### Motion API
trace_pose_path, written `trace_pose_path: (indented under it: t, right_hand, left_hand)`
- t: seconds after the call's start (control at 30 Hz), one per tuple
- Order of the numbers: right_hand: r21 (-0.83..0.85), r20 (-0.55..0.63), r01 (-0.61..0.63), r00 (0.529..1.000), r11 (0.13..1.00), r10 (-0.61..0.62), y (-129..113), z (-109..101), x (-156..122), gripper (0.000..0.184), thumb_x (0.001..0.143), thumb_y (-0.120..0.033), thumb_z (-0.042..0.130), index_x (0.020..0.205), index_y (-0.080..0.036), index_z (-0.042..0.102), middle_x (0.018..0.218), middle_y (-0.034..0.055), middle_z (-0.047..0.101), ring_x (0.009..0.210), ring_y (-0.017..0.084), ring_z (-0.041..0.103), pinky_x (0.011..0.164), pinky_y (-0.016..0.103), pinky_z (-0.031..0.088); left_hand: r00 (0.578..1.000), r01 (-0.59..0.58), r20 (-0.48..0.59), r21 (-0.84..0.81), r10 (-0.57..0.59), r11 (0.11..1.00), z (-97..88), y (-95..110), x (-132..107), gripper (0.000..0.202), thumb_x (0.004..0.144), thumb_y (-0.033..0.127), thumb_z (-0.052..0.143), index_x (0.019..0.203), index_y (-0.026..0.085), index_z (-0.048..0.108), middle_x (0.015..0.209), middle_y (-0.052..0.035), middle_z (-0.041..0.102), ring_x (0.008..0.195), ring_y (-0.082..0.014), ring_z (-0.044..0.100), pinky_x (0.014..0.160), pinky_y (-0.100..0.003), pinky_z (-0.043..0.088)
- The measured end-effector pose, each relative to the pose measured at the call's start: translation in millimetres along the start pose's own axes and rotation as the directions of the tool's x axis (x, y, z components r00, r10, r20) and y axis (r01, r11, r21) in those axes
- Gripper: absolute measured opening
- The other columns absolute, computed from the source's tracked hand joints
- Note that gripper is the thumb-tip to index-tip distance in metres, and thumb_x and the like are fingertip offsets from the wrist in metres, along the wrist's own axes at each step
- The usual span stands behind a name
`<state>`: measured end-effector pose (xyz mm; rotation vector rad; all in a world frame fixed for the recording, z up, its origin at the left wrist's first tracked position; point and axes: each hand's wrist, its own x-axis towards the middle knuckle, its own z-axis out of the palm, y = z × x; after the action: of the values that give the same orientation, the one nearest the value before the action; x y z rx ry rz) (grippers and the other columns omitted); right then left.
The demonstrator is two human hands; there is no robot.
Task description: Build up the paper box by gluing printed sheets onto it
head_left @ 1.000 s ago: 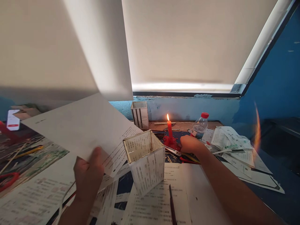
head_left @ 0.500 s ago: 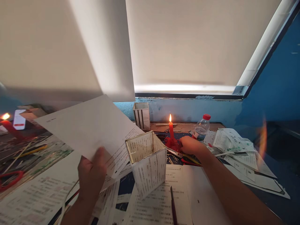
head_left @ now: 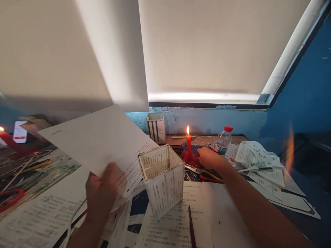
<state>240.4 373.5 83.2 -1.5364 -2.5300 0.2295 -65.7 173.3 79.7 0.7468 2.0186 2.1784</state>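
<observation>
My left hand [head_left: 102,184] pinches the lower edge of a large printed sheet of paper [head_left: 93,137], thumb on top, raised and slanted over the desk. My right hand [head_left: 209,158] reaches forward with curled fingers beside the red wax at the foot of a lit red candle [head_left: 189,143]; whatever its fingertips grip is hidden. Between my hands stands an open-topped box covered in printed paper [head_left: 165,184], touching no hand. Scissors [head_left: 193,169] lie just below my right hand. A slim dark-red craft knife [head_left: 191,227] rests on an open booklet [head_left: 214,206].
A smaller paper-covered box [head_left: 156,128] stands by the wall. Right of the candle is a red-capped bottle [head_left: 222,140], then piled papers [head_left: 269,172]. At left are another lit candle [head_left: 9,139], a phone [head_left: 20,131], red-handled scissors [head_left: 11,199] and a yellow-handled tool [head_left: 36,166].
My right hand has shifted very slightly left at the candle's base. The left hand and its sheet stay almost still; the view has drifted a touch.
</observation>
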Motion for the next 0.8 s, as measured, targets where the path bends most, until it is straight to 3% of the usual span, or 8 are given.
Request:
trace_pose_path:
  t: [0.13,0.3,0.47,0.63,0.8]
  right_hand:
    - [0.196,-0.136,-0.027,0.989,0.98,0.054,-9,-19,0,0.032,0.102,-0.035,0.067,0.13,-0.018,0.064,0.13,0.0101,0.067,0.106,0.025,0.07,0.089,0.045,0.061]
    - [0.447,-0.335,0.086,0.939,0.89,0.078,-21,-43,-6,0.025,0.108,-0.038,0.051,0.123,-0.02,0.059,0.086,0.0019,0.072,0.072,0.019,0.07,0.068,0.033,0.058]
    - [0.643,-0.327,0.174,0.943,0.746,0.061,-22,-51,-9,0.014,0.095,-0.037,0.061,0.099,-0.024,0.064,0.079,0.0011,0.07,0.057,0.015,0.064,0.054,0.028,0.052]
    - [0.776,-0.302,0.192,0.949,0.6,0.087,-22,-52,-7,0.028,0.087,-0.034,0.066,0.111,-0.021,0.072,0.088,0.0044,0.072,0.057,0.012,0.057,0.052,0.027,0.049]
    - [0.845,-0.319,0.225,0.941,0.485,0.118,-22,-47,0,0.029,0.092,-0.036,0.059,0.109,-0.018,0.074,0.082,0.004,0.072,0.054,0.011,0.053,0.051,0.026,0.047]
  left_hand:
    - [1.0,-0.011,0.004,-0.011,0.011,1.0,-1.0,-3,3,0.048,0.084,0.04,0.072,0.123,0.012,0.071,0.126,-0.0162,0.075,0.12,-0.0329,0.069,0.106,-0.043,0.054]
    - [1.0,0.005,0.004,-0.001,-0.005,1.0,-4.4,-9,6,0.049,0.082,0.045,0.072,0.12,0.014,0.073,0.125,-0.0168,0.075,0.121,-0.0371,0.068,0.106,-0.049,0.053]
    - [1.0,0.014,0.014,-0.007,-0.013,1.0,-6.6,-9,7,0.055,0.08,0.047,0.074,0.121,0.011,0.073,0.124,-0.0188,0.075,0.117,-0.0383,0.07,0.1,-0.048,0.057]
    - [1.0,0.013,0.007,-0.012,-0.012,1.0,-5.4,-4,5,0.051,0.082,0.044,0.073,0.121,0.012,0.073,0.126,-0.0176,0.075,0.121,-0.0364,0.068,0.107,-0.047,0.053]
    - [1.0,0.012,0.028,-0.033,-0.011,0.999,-4.4,-2,4,0.05,0.083,0.044,0.072,0.123,0.013,0.072,0.127,-0.015,0.075,0.122,-0.0328,0.068,0.109,-0.042,0.052]
